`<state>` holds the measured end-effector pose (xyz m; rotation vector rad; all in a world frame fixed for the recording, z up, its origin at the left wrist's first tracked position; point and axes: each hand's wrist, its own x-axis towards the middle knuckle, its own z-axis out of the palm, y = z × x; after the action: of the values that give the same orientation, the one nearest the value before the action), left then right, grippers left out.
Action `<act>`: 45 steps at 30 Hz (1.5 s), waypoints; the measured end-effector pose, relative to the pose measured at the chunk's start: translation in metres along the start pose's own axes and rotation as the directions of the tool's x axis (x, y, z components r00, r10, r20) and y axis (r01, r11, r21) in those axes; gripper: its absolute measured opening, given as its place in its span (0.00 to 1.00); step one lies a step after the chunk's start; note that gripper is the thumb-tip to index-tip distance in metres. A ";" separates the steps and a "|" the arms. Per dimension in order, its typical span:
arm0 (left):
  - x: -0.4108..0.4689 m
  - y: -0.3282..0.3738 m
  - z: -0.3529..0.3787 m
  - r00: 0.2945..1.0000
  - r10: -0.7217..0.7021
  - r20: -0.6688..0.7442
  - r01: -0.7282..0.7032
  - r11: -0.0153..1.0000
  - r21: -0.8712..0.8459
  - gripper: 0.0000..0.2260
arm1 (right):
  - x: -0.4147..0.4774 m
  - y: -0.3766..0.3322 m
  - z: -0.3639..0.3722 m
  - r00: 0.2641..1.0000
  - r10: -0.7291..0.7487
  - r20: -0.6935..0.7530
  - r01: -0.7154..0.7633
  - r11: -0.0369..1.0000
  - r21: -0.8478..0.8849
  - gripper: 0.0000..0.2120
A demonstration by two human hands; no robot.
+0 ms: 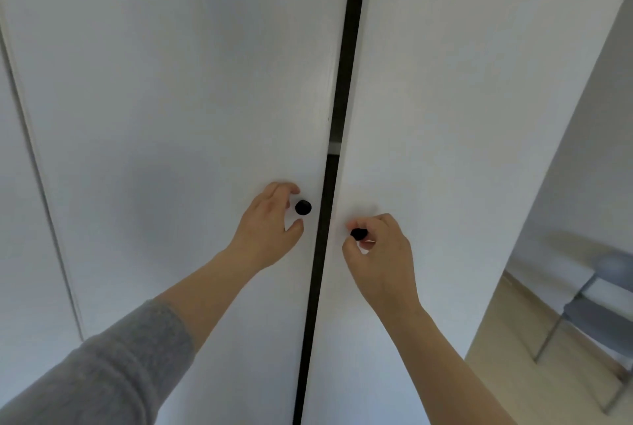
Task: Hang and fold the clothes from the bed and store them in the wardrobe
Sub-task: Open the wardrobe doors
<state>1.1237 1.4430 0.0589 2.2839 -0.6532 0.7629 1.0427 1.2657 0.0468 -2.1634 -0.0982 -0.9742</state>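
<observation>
Two tall white wardrobe doors fill the view, the left door (178, 116) and the right door (462, 99), with a narrow dark gap (337, 137) between them. Each door carries a small round black knob. My left hand (270, 229) sits just left of the left knob (303, 207), fingers and thumb spread around it without closing on it. My right hand (380, 253) pinches the right knob (358, 234) between thumb and fingers. No clothes and no bed are in view.
A grey metal-framed chair (596, 315) stands on the light wooden floor (507, 356) at the lower right, beyond the wardrobe's side. Another white panel (20, 219) lies at the far left.
</observation>
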 end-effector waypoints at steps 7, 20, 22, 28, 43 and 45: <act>-0.006 0.015 -0.001 0.994 -0.091 0.065 0.092 0.996 -0.013 0.23 | -0.026 -0.003 -0.030 0.999 0.037 0.008 -0.036 0.999 -0.030 0.06; -0.009 0.113 -0.043 0.994 -0.014 0.108 0.083 0.740 -0.668 0.15 | -0.047 -0.011 -0.051 0.995 0.097 0.006 -0.096 0.994 -0.052 0.09; -0.010 0.120 -0.042 0.993 0.009 0.116 0.069 0.758 -0.648 0.16 | -0.049 -0.013 -0.049 0.993 0.114 -0.021 -0.115 0.992 -0.051 0.08; -0.009 0.123 -0.045 0.992 -0.003 0.130 0.084 0.782 -0.618 0.17 | -0.070 -0.013 -0.023 0.956 0.249 -0.154 -0.250 0.968 0.012 0.42; -0.023 0.120 -0.043 0.981 0.036 0.193 0.107 0.725 -0.680 0.13 | -0.074 0.003 -0.005 0.910 0.356 -0.214 -0.385 0.916 -0.111 0.52; -0.030 0.113 -0.037 0.985 -0.009 0.175 0.123 0.745 -0.656 0.11 | -0.076 0.004 -0.010 0.911 0.359 -0.200 -0.383 0.919 -0.093 0.52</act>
<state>1.0204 1.4001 0.1084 1.6887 -0.7634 0.2339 0.9838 1.2733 -0.0023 -2.0921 0.4625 -0.9634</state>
